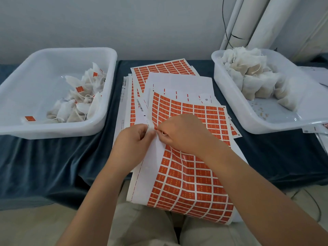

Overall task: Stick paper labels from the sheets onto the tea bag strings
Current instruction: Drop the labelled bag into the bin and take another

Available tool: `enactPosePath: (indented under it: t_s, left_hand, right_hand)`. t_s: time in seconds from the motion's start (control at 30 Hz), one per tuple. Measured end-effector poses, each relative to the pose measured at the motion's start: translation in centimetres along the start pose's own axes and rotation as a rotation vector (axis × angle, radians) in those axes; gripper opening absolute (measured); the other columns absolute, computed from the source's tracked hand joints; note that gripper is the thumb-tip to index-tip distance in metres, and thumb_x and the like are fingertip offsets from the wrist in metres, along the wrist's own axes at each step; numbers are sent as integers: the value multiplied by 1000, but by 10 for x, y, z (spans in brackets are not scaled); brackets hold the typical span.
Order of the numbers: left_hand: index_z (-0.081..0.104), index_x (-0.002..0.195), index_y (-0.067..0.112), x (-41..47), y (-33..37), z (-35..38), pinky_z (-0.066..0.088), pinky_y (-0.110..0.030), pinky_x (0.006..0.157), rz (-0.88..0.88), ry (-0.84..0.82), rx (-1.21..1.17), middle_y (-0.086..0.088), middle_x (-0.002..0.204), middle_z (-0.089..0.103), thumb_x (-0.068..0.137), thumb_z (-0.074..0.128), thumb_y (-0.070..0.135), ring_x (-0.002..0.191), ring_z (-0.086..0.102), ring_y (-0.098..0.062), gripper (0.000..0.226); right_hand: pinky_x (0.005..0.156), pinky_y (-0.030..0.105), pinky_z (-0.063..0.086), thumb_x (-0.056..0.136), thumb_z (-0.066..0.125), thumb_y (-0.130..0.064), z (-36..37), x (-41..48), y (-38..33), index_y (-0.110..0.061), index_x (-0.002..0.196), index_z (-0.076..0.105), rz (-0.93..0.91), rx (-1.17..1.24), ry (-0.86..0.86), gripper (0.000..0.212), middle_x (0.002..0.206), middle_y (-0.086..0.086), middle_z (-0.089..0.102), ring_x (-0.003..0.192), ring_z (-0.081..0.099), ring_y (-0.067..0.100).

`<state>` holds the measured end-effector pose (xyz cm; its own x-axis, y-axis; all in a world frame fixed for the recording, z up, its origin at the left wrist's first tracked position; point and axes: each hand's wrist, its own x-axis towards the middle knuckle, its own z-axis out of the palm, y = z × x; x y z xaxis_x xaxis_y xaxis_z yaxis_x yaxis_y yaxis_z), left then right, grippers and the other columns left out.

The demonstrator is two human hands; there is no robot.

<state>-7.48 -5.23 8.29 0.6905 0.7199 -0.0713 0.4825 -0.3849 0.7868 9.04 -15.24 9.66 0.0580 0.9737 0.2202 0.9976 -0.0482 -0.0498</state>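
A sheet of orange labels (pixel 186 183) drapes from the table edge onto my lap. My left hand (pixel 132 141) pinches the sheet's white left margin near its top. Right beside it, my right hand (pixel 182 134) curls its fingertips at the sheet's top corner, where the two hands meet; a small bit of string seems to show under its fingers. More label sheets (pixel 165 68) are stacked behind. The left tub (pixel 99 125) holds tea bags with orange labels (pixel 79 89) on them. The right tub (pixel 230 107) holds unlabelled tea bags (pixel 255 77).
A dark blue cloth (pixel 53 157) covers the table. White pipes and a black cable (pixel 248 23) stand at the back right against the wall. Loose papers (pixel 316 128) lie beyond the right tub. My legs are below the table edge.
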Motion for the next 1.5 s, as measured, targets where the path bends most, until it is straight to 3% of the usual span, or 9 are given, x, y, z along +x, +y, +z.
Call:
enactPosePath:
  t_s: [0.2, 0.37, 0.5, 0.63, 0.73, 0.87, 1.17, 1.4, 1.5]
  left_hand:
    - [75, 97, 23, 0, -5, -2, 63, -31, 81, -11, -32, -104, 14, 92, 78, 104, 62, 44, 84, 75, -7, 26]
    - [75, 96, 31, -1, -14, -3, 59, -20, 70, -49, 9, -213, 28, 94, 76, 105, 62, 41, 86, 75, 3, 19]
    - [72, 106, 38, 5, -21, 1, 64, -29, 80, -112, 45, -222, 30, 101, 76, 106, 60, 42, 89, 75, 3, 13]
    - [54, 141, 37, 3, -15, 12, 55, -35, 96, -96, 305, 139, 19, 129, 64, 100, 61, 57, 108, 63, -6, 46]
    - [62, 132, 43, -7, 4, 21, 53, -17, 81, 60, 305, 16, 31, 110, 65, 89, 48, 79, 99, 67, 3, 57]
    - [76, 103, 46, -14, 29, 41, 56, -11, 70, 1, -8, -412, 24, 99, 76, 90, 58, 73, 94, 70, 7, 35]
    - [74, 85, 33, -15, 37, 48, 56, -13, 60, -70, 205, -596, 12, 85, 77, 102, 66, 42, 80, 76, -6, 20]
    - [78, 85, 38, -10, 25, 35, 59, -23, 68, -8, 142, -373, 19, 84, 78, 101, 67, 44, 80, 77, -5, 20]
    - [80, 81, 37, -9, 25, 35, 57, -23, 67, -32, 111, -339, 18, 80, 78, 100, 68, 42, 78, 76, -4, 24]
  right_hand:
    - [60, 20, 39, 104, 50, -38, 7, -4, -2, -27, 82, 70, 63, 115, 109, 32, 69, -14, 59, 56, 51, 6]
    - [56, 11, 44, 95, 61, -35, 8, -11, 1, -35, 84, 75, 414, 628, 266, 18, 64, -23, 62, 69, 63, 2]
    - [51, 16, 44, 97, 62, -35, 7, -17, 3, -26, 75, 75, 682, 926, 360, 27, 64, -1, 65, 55, 54, 7]
    - [45, 18, 41, 96, 64, -43, 1, -25, -4, -33, 77, 76, 903, 1218, 377, 25, 58, 1, 58, 46, 42, 6]
    - [45, 24, 37, 96, 67, -41, -2, -30, -15, -32, 60, 68, 984, 1452, 406, 37, 54, -4, 47, 45, 36, 7]
    - [45, 25, 35, 100, 63, -37, -2, -34, -28, -31, 63, 67, 957, 1481, 432, 37, 56, -2, 45, 47, 35, 8]
    - [45, 23, 37, 100, 62, -40, 0, -50, -31, -36, 93, 81, 945, 1428, 386, 20, 56, -4, 50, 47, 41, 7]
    - [60, 28, 45, 99, 46, -30, -12, -61, -15, -41, 112, 74, 819, 1536, 196, 33, 68, -2, 50, 62, 47, 12]
    - [70, 22, 56, 109, 46, -34, -21, -73, -14, -47, 112, 72, 675, 1288, 161, 30, 74, -5, 63, 70, 66, 12]
